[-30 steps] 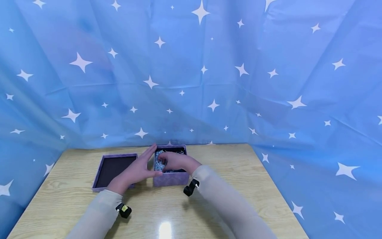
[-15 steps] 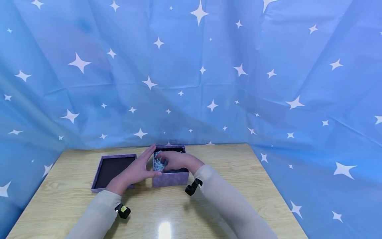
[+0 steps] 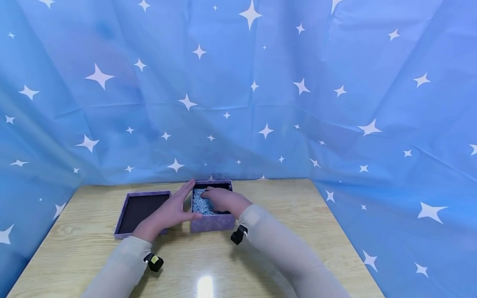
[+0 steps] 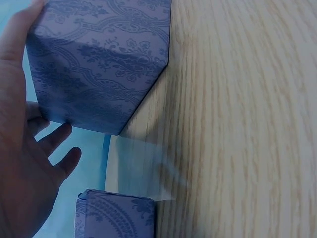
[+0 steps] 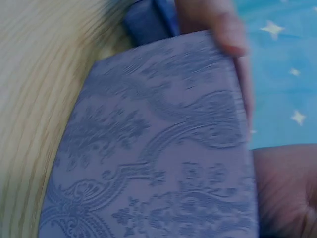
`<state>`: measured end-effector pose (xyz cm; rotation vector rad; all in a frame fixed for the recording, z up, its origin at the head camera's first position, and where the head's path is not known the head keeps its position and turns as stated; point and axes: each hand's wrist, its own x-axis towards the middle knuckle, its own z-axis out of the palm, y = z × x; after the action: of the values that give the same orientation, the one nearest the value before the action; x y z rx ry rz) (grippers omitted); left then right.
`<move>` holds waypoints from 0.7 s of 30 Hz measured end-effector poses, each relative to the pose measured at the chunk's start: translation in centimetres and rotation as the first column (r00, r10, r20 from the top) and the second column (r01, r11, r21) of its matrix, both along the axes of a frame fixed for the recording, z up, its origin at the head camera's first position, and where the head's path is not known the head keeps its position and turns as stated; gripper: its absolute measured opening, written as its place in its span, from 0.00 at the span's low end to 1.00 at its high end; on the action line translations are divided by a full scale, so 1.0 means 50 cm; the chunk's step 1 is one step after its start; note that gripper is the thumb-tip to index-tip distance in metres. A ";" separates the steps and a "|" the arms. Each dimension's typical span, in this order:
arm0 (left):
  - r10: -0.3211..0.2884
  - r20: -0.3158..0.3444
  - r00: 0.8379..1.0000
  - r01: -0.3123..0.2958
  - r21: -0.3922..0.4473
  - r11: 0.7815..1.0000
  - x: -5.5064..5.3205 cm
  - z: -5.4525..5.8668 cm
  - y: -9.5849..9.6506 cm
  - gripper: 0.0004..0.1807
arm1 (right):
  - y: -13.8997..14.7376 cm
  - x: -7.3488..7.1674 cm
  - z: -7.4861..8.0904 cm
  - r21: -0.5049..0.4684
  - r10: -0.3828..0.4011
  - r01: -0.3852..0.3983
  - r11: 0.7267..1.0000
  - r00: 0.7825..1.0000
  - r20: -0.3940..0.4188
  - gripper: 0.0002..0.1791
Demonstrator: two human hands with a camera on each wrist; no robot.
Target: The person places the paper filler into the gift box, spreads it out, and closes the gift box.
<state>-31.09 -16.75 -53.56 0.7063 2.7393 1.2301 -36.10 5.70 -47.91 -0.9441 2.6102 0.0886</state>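
A lidless purple patterned box (image 3: 212, 224) stands near the back of the table. Pale blue shredded paper (image 3: 201, 203) fills its left part, and the dark inside shows at the back. My left hand (image 3: 170, 213) holds the box by its left end, thumb at the front rim and fingers along the far corner. In the left wrist view, fingertips of that hand (image 4: 29, 153) curl at the box's lower edge. My right hand (image 3: 223, 199) reaches over the front rim into the box, on the shredded paper; most of its fingers are hidden.
The box's lid (image 3: 143, 213) lies to the left, dark inside up, partly behind my left forearm. The wooden table (image 3: 290, 223) ends at a blue curtain (image 3: 238, 103) with white stars. Small black devices hang from both wrists.
My right hand has shifted slightly within the box, its fingertips moving off the left part of the shredded paper, so more of it shows. The left hand keeps its place on the box.
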 end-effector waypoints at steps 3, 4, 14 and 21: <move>-0.001 0.003 1.000 0.001 0.000 1.000 -0.001 0.002 0.003 0.68 | -0.001 0.002 -0.006 0.030 -0.012 0.013 0.999 1.000 -0.025 0.37; -0.002 0.002 1.000 0.002 0.000 1.000 -0.001 0.003 0.004 0.68 | 0.000 0.003 -0.007 0.034 -0.009 0.010 0.999 1.000 -0.028 0.37; 0.001 0.005 1.000 -0.001 0.001 1.000 0.001 0.006 0.006 0.68 | 0.049 -0.005 0.054 -0.344 0.055 -0.011 0.939 0.991 0.120 0.32; 0.003 0.011 1.000 -0.003 0.021 1.000 0.003 0.007 0.001 0.67 | 0.028 -0.021 0.010 -0.544 0.021 0.137 0.828 0.962 0.273 0.19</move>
<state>-30.95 -16.71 -53.21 0.6953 2.7238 1.2609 -37.14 7.10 -47.41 -0.9652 2.4315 -0.8122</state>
